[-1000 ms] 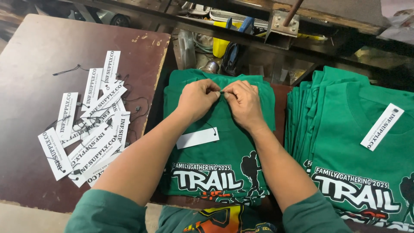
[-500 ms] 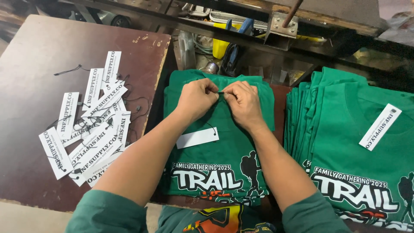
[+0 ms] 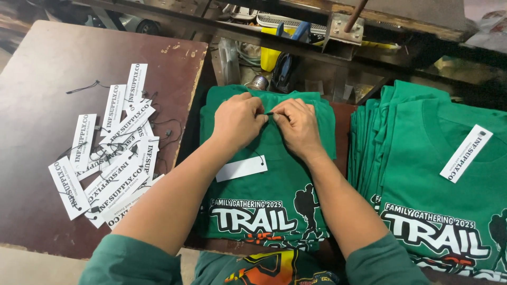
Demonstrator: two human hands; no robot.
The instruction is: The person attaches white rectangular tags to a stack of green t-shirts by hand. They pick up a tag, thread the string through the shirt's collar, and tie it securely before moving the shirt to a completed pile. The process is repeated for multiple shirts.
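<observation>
The brown table point(image 3: 47, 68) fills the left of my view, its worn top bare toward the far corner. To my right a tall stack of green shirts point(image 3: 422, 158) lies folded, print up, with a white paper tag point(image 3: 466, 153) resting slantwise on the top one's chest. Straight in front of me sits the green shirt point(image 3: 274, 179) I am working on, the top of a smaller pile, lying flat with its collar away from me and its white printed picture nearest my body. On the table, a loose heap of white tags point(image 3: 108, 153) with thin black strings spreads out, overlapping each other, well apart from my hands. A single blank white tag point(image 3: 241, 168) lies on the shirt's chest just below my left wrist, its thin string running up toward my fingers. My left hand point(image 3: 237, 120) and right hand point(image 3: 298, 124) meet at the shirt's collar, knuckles up, fingertips nearly touching. Both are pinched narrow: between them I seem to hold a short dark piece, probably the string's end or its fastener, though it is too small to tell for sure. My forearms cross the shirt's lower half, and my green sleeves point(image 3: 132, 261) sit at the bottom edge.
</observation>
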